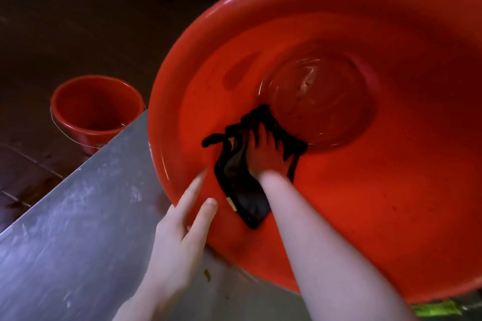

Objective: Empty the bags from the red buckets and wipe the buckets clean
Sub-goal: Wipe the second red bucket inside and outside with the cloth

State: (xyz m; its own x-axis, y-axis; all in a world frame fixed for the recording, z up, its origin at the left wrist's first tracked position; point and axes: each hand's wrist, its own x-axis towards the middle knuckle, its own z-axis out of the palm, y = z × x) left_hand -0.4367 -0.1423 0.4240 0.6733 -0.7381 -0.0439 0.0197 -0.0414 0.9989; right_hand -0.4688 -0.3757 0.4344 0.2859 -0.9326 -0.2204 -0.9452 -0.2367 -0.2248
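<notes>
Left hand flat on bucket at 7 o'clock, right hand spread on cloth; I fear tipping spills water.

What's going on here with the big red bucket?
A person is wiping out a large red plastic bucket that sits on a grey steel counter. The right hand presses a dark cloth against the bucket's inner wall, near the bottom. The left hand rests with straight fingers on the rim. A smaller red bucket stands on the dark floor beyond the counter.
</notes>
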